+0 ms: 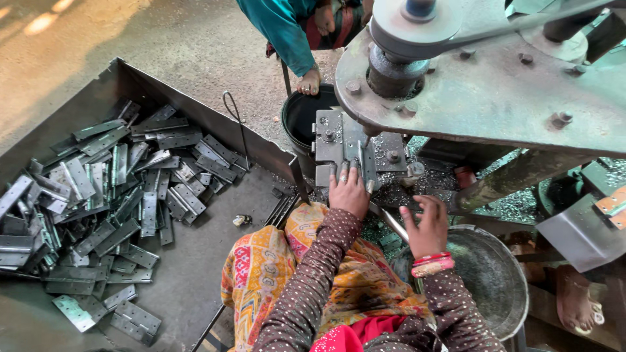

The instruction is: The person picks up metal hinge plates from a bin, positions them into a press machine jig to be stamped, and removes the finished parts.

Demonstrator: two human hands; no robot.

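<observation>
Left hand [349, 190] presses a hinge [360, 160], fingers flat on it, on the press [482, 85] bed; right hand [427, 225] hovers half-curled, empty, beside a bowl [495, 274]. Fingertips sit near the tool: a slip could crush them

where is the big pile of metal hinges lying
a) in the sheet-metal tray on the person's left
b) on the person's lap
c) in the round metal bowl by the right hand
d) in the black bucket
a, the metal hinges lie heaped in the sheet-metal tray on the person's left.
</observation>
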